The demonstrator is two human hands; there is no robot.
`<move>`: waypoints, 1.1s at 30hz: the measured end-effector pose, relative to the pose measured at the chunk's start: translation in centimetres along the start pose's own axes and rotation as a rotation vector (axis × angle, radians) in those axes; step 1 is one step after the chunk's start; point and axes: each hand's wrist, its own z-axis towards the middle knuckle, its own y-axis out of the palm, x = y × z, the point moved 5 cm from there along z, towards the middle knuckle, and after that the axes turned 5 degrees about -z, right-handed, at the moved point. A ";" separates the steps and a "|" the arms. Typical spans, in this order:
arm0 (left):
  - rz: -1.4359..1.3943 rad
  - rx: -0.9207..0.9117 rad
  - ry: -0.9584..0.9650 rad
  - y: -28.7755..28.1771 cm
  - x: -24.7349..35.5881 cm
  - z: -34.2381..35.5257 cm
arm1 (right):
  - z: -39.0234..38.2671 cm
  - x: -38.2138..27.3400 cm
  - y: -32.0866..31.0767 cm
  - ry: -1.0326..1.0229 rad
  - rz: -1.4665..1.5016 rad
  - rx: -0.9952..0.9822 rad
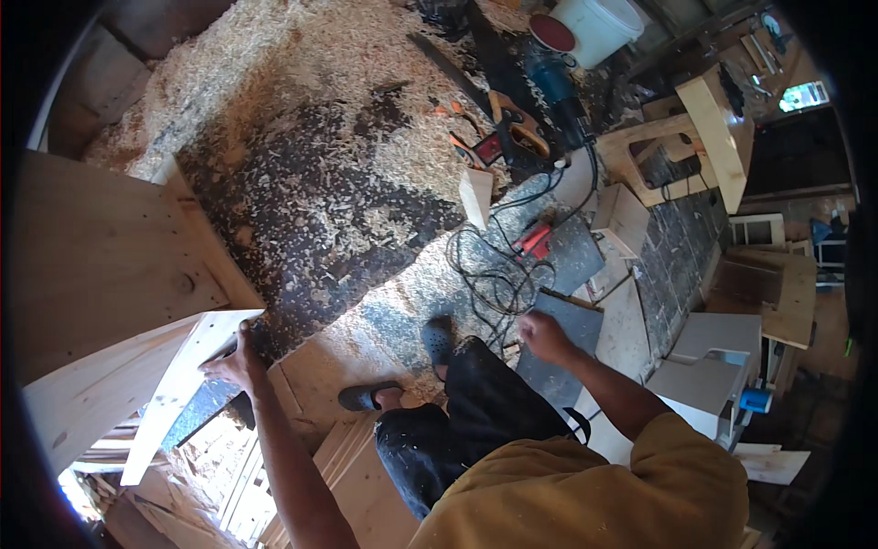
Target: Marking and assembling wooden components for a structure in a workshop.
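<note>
At the left, my left hand (236, 366) grips the end of a long pale wooden board (174, 403), its thumb and fingers spread over the board's edge. The board lies against a large wooden panel assembly (110, 265) with visible knots. My right hand (546, 337) is held out to the right of my knees, curled into a fist. Whatever it may hold is hidden by the fingers. Below or beside that fist are a grey flat panel (562, 343) and a tangle of black cable (485, 284).
Wood shavings (274, 55) heap up at the far left. A handsaw (519, 128), a teal power tool (553, 87), a red tool (533, 241) and a white bucket (599, 27) lie farther off. Wooden boxes (622, 220) and white cabinet parts (704, 366) stand at the right.
</note>
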 end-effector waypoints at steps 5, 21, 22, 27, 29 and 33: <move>0.069 0.066 0.086 -0.9 -1.4 1.4 | 17.3 -15.2 -8.3 -0.621 -0.271 0.410; -0.179 0.069 -0.050 -2.6 0.0 -0.7 | 39.1 -25.2 -4.7 -0.677 -0.895 0.312; -0.216 0.052 -0.066 -2.6 0.1 -0.7 | 36.3 -26.9 -3.4 -0.606 -0.761 0.318; -0.351 -0.013 -0.106 -2.9 0.4 -0.8 | 20.9 -39.8 5.6 -1.057 -0.355 0.000; -0.357 -0.033 -0.110 -2.8 -0.1 -0.8 | 14.8 -46.8 10.2 -1.084 -0.351 -0.151; -0.424 -0.012 -0.098 -2.9 -0.5 -0.6 | 10.9 -55.0 16.1 -1.329 -0.447 -0.395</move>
